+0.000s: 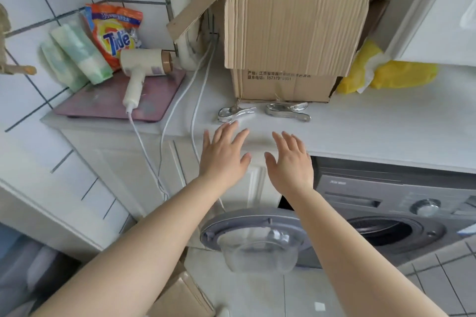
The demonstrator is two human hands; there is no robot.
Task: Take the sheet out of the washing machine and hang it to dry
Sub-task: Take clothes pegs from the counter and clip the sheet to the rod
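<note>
A grey front-loading washing machine stands under the white countertop at the lower right. Its round door hangs wide open to the left, and the dark drum opening shows no sheet from this angle. Two shiny metal clothes pegs lie on the countertop in front of a cardboard box. My left hand and my right hand reach forward side by side with straight, spread fingers, just short of the pegs, holding nothing.
A hair dryer lies on a pink scale at the left, its white cords trailing over the counter edge. A Tide bag and green packs lean on the tiled wall. Yellow gloves lie right of the box. Flat cardboard lies on the floor.
</note>
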